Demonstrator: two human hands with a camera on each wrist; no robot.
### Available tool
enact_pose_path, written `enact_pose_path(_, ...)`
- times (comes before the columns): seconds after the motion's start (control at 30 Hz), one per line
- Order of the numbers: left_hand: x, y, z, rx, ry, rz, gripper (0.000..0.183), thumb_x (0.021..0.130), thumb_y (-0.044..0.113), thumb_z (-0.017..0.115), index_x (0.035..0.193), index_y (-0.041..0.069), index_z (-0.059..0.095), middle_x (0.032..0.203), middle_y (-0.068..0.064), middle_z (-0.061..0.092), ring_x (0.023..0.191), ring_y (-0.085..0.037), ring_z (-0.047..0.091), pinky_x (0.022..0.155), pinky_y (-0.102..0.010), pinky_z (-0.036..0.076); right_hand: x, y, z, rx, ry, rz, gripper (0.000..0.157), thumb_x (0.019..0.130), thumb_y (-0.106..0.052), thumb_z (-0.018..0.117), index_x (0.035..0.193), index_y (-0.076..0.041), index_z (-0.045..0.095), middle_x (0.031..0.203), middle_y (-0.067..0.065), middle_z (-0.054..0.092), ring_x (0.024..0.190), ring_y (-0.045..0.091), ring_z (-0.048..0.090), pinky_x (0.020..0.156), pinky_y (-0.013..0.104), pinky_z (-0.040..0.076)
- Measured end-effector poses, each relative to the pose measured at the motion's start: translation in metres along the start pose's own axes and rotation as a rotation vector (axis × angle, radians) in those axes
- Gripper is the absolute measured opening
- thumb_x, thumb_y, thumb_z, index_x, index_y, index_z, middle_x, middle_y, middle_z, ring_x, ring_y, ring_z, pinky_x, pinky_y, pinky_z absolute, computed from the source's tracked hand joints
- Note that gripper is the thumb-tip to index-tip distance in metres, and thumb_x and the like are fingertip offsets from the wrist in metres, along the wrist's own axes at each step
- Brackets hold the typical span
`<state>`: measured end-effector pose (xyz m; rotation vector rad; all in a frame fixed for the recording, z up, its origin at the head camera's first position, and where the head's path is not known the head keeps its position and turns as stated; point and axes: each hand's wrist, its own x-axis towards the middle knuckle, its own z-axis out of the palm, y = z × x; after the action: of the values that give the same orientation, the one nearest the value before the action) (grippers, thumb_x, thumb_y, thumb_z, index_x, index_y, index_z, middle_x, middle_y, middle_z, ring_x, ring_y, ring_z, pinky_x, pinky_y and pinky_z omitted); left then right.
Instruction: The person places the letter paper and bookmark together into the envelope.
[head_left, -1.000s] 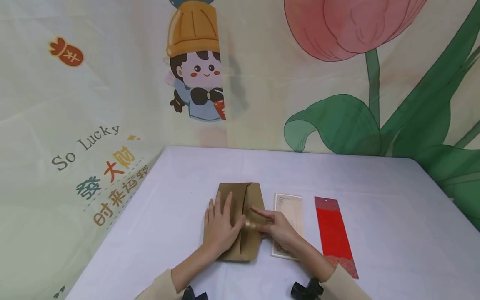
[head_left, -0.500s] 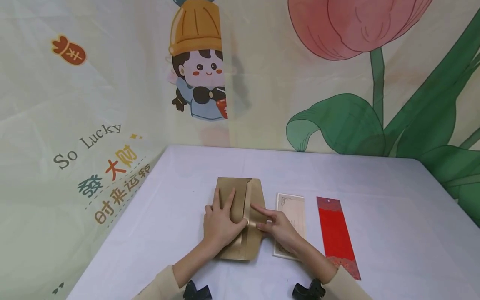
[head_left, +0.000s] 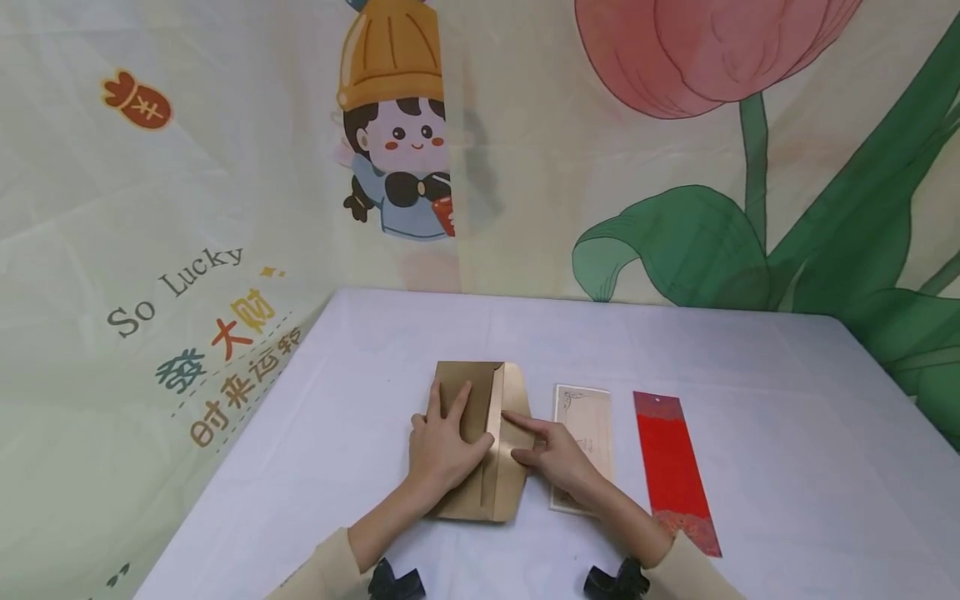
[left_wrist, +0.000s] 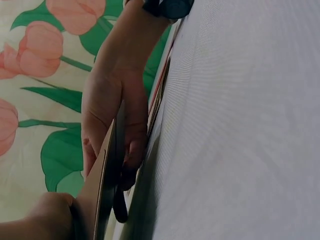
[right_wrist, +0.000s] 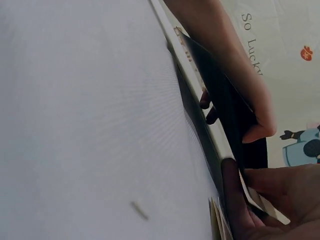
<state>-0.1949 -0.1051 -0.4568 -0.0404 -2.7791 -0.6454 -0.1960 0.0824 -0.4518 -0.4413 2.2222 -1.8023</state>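
And here's the brown envelope, right beneath the fingers of both hands on the tabletop! The left hand has two long fingers spread over the front panel, thumb near the fold, and its outer fingers bend at the left edge; tips showing below a dark panel edge in the right wrist view look like its own, so it seems to grip from both sides. Over on the other edge, the right hand pinches the flap, fingers clamped on the paper. How does it handle? Light, I'd say, thin but fairly stiff, with a sheen that hints at slippery. Not fragile exactly, but a hard squeeze could crease it. Best hold, in my view: right fingers low on the flap's free edge, left fingers flat and wide to steady the body. Just beyond the right fingers, partly behind the right forearm, lies a cream card; further out to their right, a red strip.
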Motion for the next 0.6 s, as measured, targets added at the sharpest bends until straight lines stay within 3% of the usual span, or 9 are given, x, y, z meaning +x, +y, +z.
enact_pose_path(0.1, 0.000, 0.001, 0.000, 0.000, -0.001, -0.005, 0.078, 0.069, 0.050, 0.057, 0.141, 0.027, 0.040, 0.149, -0.018, 0.019, 0.072, -0.030, 0.039, 0.061, -0.034, 0.033, -0.006, -0.006, -0.002, -0.153, 0.130, -0.021, 0.052, 0.080, -0.004, 0.067, 0.130, -0.011, 0.055, 0.111, 0.014, 0.062, 0.081, 0.014, 0.059, 0.066, 0.025, 0.047)
enact_pose_path(0.17, 0.000, 0.000, -0.001, -0.002, -0.003, -0.010, 0.077, 0.069, 0.049, 0.057, 0.141, 0.026, 0.041, 0.149, -0.018, 0.019, 0.071, -0.030, 0.039, 0.060, -0.033, 0.033, -0.013, -0.011, -0.006, -0.284, 0.228, -0.041, 0.052, 0.080, -0.009, 0.068, 0.130, -0.011, 0.054, 0.108, 0.013, 0.062, 0.087, 0.019, 0.059, 0.071, 0.032, 0.048)
enact_pose_path(0.3, -0.001, 0.001, -0.003, -0.013, -0.011, -0.012, 0.075, 0.069, 0.048, 0.056, 0.139, 0.026, 0.043, 0.149, -0.018, 0.019, 0.069, -0.029, 0.037, 0.060, -0.032, 0.031, -0.031, -0.013, -0.025, -0.540, 0.407, -0.001, 0.062, 0.082, -0.020, 0.068, 0.137, -0.005, 0.044, 0.130, 0.018, 0.047, 0.114, 0.032, 0.044, 0.090, 0.049, 0.040)
enact_pose_path(0.47, -0.001, 0.000, -0.004, -0.009, -0.009, -0.010, 0.074, 0.069, 0.047, 0.055, 0.139, 0.026, 0.044, 0.150, -0.018, 0.018, 0.069, -0.029, 0.036, 0.059, -0.032, 0.031, -0.040, 0.004, -0.042, -0.672, 0.459, 0.137, 0.088, 0.078, -0.034, 0.069, 0.144, 0.001, 0.022, 0.142, 0.024, 0.026, 0.128, 0.040, 0.024, 0.099, 0.056, 0.027)
enact_pose_path(0.6, -0.002, -0.001, -0.004, -0.010, -0.011, -0.007, 0.074, 0.068, 0.047, 0.055, 0.139, 0.026, 0.044, 0.150, -0.017, 0.018, 0.068, -0.029, 0.036, 0.058, -0.032, 0.031, -0.041, 0.021, -0.042, -0.801, 0.460, 0.097, 0.093, 0.075, -0.040, 0.070, 0.143, 0.004, 0.024, 0.144, 0.028, 0.023, 0.131, 0.044, 0.019, 0.104, 0.057, 0.013)
